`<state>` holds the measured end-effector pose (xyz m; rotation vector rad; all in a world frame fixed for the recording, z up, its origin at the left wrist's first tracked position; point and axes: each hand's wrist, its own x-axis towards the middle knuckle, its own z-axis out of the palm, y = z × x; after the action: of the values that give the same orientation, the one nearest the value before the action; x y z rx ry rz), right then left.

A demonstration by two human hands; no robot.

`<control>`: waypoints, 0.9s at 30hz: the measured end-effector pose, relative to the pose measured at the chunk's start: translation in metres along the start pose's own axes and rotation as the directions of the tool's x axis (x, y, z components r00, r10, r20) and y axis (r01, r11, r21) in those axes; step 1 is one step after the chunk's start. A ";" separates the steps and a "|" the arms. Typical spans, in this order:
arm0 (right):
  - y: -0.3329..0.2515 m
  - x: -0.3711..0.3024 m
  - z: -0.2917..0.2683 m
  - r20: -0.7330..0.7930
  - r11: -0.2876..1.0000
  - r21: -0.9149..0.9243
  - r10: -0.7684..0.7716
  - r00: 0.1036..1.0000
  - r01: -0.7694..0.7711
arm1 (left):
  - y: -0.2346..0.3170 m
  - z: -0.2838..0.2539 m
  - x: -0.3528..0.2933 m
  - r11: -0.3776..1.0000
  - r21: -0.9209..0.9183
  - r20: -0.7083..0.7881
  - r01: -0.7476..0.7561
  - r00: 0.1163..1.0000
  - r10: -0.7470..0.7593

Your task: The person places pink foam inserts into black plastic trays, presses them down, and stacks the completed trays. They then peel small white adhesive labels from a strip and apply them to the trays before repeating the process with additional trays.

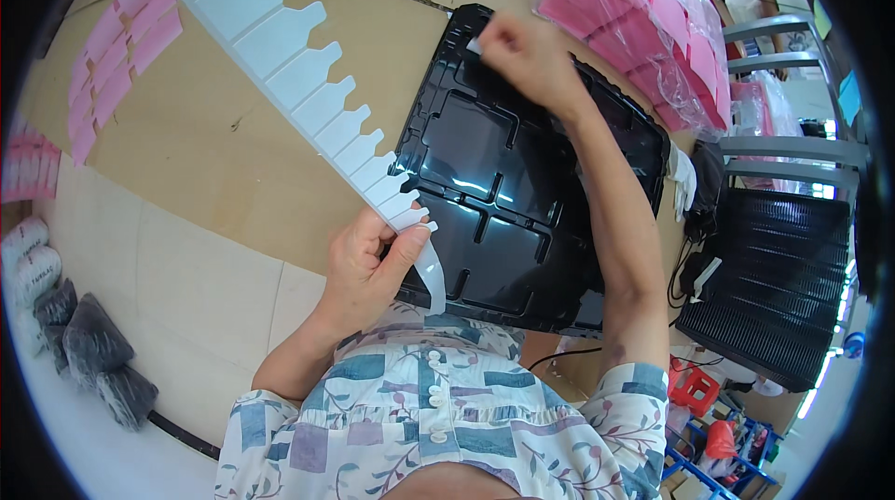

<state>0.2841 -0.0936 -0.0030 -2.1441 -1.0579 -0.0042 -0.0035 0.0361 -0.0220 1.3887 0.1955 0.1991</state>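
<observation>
Left hand [365, 269]: closed, thumb and fingers pinching the near end of a toothed white strip [266, 41]. Long axis of the strip runs from this hand away from the body and to its left, widening in view toward the far end; tabbed edge faces the black tray [466, 136]. A short, glossy tail of it curls down toward the body, just right of the thumb.

Right hand [530, 62]: fingers curled in, blurred, over the tray's far left corner. Small white piece [475, 46] shows at the fingertips; cannot tell whether it is pinched or resting on the tray.

Key relation: the tray lies beneath the right hand and to the right of the left hand. Right hand is the nearer to the far corner; the strip's gripped end sits back toward the body, at the tray's left edge.

Materials: tray shiny, rigid-looking plastic, moulded with ridges and angular channels. Strip smooth, thin, flexible, with blunt tabs. Counter [233, 160] left of the left hand is matt tan board, scuffed.
</observation>
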 end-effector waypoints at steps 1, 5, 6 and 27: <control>0.004 -0.003 -0.007 -0.091 0.983 0.144 0.128 0.988 -0.115 | 0.002 -0.001 0.001 1.000 -0.011 0.001 0.020 1.000 -0.020; -0.004 -0.025 -0.046 0.054 0.478 0.818 0.488 0.871 -0.318 | 0.008 -0.003 0.004 0.997 -0.059 0.016 0.054 0.998 -0.053; -0.010 -0.035 -0.048 0.151 0.409 0.837 0.467 0.871 -0.364 | 0.007 -0.004 0.005 0.997 -0.069 0.018 0.044 0.999 -0.043; -0.127 -0.138 0.011 -0.004 0.820 0.506 0.313 0.950 -0.268 | 0.026 0.019 0.032 0.983 -0.184 0.020 0.016 1.000 -0.012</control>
<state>0.1017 -0.1317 0.0242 -1.7811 -0.5830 0.2910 0.0319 0.0305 0.0062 1.2048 0.1667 0.1875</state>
